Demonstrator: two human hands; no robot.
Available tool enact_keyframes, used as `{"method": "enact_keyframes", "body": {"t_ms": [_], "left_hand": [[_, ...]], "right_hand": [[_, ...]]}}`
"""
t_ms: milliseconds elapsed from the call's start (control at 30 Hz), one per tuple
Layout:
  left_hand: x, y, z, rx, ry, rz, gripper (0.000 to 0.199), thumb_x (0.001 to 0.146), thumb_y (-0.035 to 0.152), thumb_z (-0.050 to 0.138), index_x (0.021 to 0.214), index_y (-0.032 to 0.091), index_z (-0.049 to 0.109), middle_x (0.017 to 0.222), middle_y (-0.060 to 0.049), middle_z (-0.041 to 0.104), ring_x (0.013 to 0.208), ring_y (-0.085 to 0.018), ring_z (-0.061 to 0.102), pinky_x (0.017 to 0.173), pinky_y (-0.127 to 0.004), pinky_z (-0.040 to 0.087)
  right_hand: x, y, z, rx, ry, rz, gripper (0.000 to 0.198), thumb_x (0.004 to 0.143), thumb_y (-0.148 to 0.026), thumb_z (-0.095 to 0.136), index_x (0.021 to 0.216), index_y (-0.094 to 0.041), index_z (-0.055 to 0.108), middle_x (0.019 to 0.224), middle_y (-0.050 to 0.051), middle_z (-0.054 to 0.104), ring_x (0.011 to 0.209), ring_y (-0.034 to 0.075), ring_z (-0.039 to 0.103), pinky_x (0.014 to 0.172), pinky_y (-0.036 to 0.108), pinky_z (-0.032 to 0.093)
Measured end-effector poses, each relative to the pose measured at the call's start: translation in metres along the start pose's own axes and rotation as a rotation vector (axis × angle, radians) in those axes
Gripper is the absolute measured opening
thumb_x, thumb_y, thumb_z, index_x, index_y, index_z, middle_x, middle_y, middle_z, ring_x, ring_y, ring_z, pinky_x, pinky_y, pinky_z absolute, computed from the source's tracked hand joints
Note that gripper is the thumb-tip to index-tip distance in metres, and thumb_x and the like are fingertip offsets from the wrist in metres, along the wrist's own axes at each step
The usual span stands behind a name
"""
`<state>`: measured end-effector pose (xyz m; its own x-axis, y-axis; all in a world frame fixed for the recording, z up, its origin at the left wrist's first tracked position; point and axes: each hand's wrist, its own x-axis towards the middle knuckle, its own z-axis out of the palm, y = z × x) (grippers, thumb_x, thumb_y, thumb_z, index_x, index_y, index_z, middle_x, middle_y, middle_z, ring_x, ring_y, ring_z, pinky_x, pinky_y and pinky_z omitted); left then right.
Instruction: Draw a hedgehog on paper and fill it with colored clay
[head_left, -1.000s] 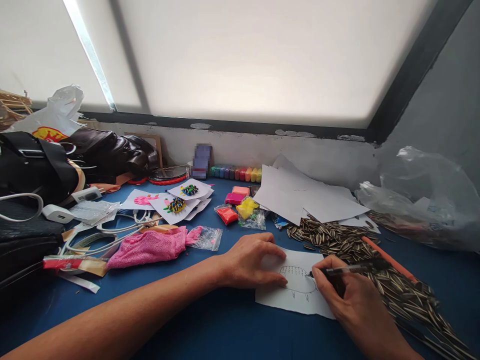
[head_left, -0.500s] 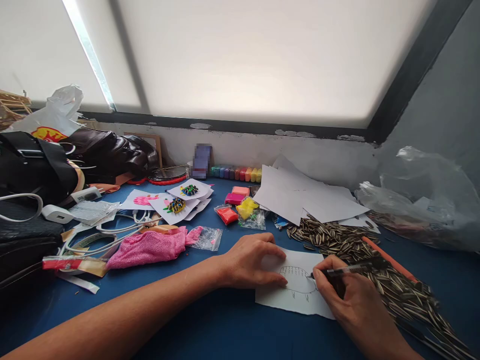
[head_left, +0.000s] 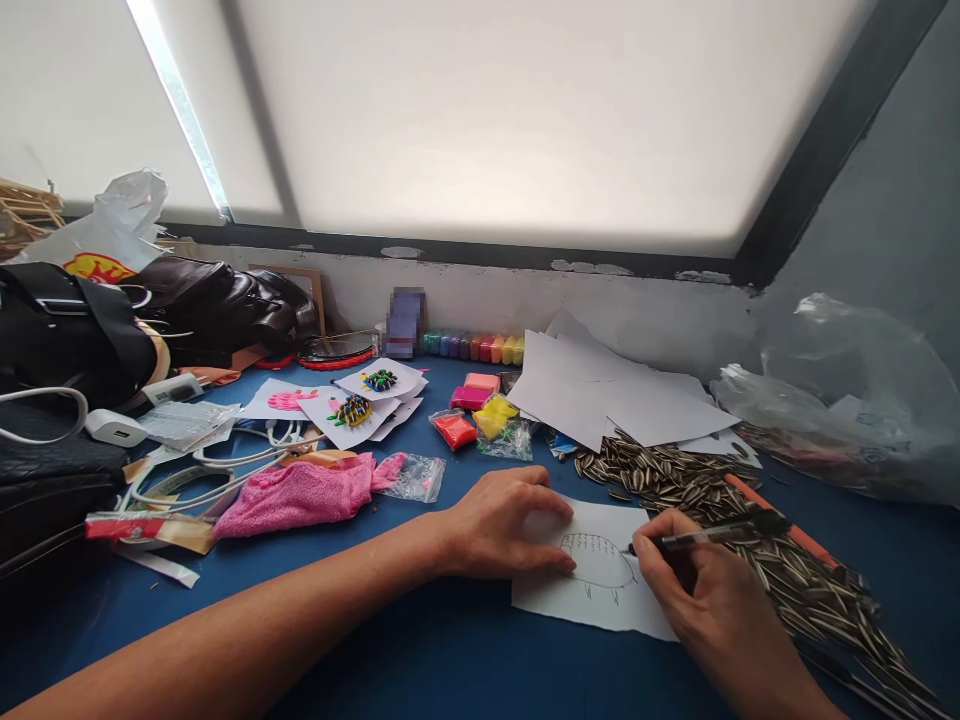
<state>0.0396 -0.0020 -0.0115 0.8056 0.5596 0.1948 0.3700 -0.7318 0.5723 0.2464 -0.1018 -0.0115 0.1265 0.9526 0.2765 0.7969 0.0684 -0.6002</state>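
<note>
A white sheet of paper (head_left: 555,595) lies on the blue table, with an oval animal-like outline, short legs and rows of small marks drawn on it. My left hand (head_left: 506,520) rests on the sheet's left side, thumb and fingers apart, holding nothing. Between the fingers of my right hand (head_left: 709,590) is a black pen (head_left: 690,537). Its tip is at the right part of the drawing. Just beyond and under my right hand spreads a pile of striped sunflower seeds (head_left: 810,600), with an orange stick (head_left: 780,520) lying on it.
Small packets of coloured clay (head_left: 454,430) lie past the sheet. White papers (head_left: 615,390) are stacked behind the seeds. A pink cloth (head_left: 300,497), cables and decorated cards (head_left: 352,415) lie leftward. Bags (head_left: 75,320) line the far left; a clear plastic bag (head_left: 862,400) stands right.
My right hand and the pen have shifted slightly to the right, with the pen tip moving off the drawn marks toward the outline's right edge. My left hand stays almost still.
</note>
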Motion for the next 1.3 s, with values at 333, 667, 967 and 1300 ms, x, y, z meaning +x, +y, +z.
{"method": "enact_keyframes", "body": {"t_ms": [333, 667, 967, 1300], "left_hand": [[0.0, -0.001, -0.001, 0.003, -0.003, 0.002, 0.044, 0.074, 0.05, 0.075, 0.107, 0.021, 0.072, 0.095, -0.005, 0.059, 0.081, -0.018, 0.058, 0.068, -0.025, 0.042], [0.0, 0.0, -0.001, -0.005, 0.004, 0.01, 0.044, 0.074, 0.05, 0.075, 0.107, 0.021, 0.072, 0.095, -0.005, 0.059, 0.082, -0.019, 0.058, 0.069, -0.025, 0.042], [0.0, -0.002, 0.0, -0.007, 0.01, 0.024, 0.044, 0.075, 0.049, 0.074, 0.108, 0.02, 0.071, 0.094, -0.005, 0.058, 0.082, -0.018, 0.058, 0.069, -0.025, 0.041], [0.0, -0.001, 0.0, -0.012, 0.035, 0.08, 0.034, 0.08, 0.011, 0.056, 0.109, 0.015, 0.072, 0.088, -0.004, 0.057, 0.077, -0.014, 0.055, 0.068, -0.021, 0.042]], "right_hand": [[-0.001, 0.004, 0.003, -0.078, 0.021, -0.052, 0.029, 0.09, -0.043, 0.042, 0.069, -0.026, 0.051, 0.046, -0.006, 0.038, 0.037, 0.013, 0.037, 0.033, 0.023, 0.027], [-0.002, 0.008, 0.005, -0.06, 0.018, -0.039, 0.03, 0.09, -0.044, 0.042, 0.069, -0.026, 0.052, 0.047, -0.006, 0.04, 0.037, 0.013, 0.038, 0.033, 0.023, 0.027], [0.0, 0.003, 0.002, 0.004, 0.007, 0.028, 0.03, 0.087, -0.045, 0.044, 0.066, -0.025, 0.052, 0.047, -0.005, 0.043, 0.038, 0.012, 0.04, 0.034, 0.023, 0.028], [-0.001, 0.007, 0.0, 0.231, 0.05, 0.204, 0.034, 0.085, -0.053, 0.047, 0.068, -0.024, 0.054, 0.052, -0.004, 0.047, 0.042, 0.013, 0.043, 0.036, 0.022, 0.031]]}}
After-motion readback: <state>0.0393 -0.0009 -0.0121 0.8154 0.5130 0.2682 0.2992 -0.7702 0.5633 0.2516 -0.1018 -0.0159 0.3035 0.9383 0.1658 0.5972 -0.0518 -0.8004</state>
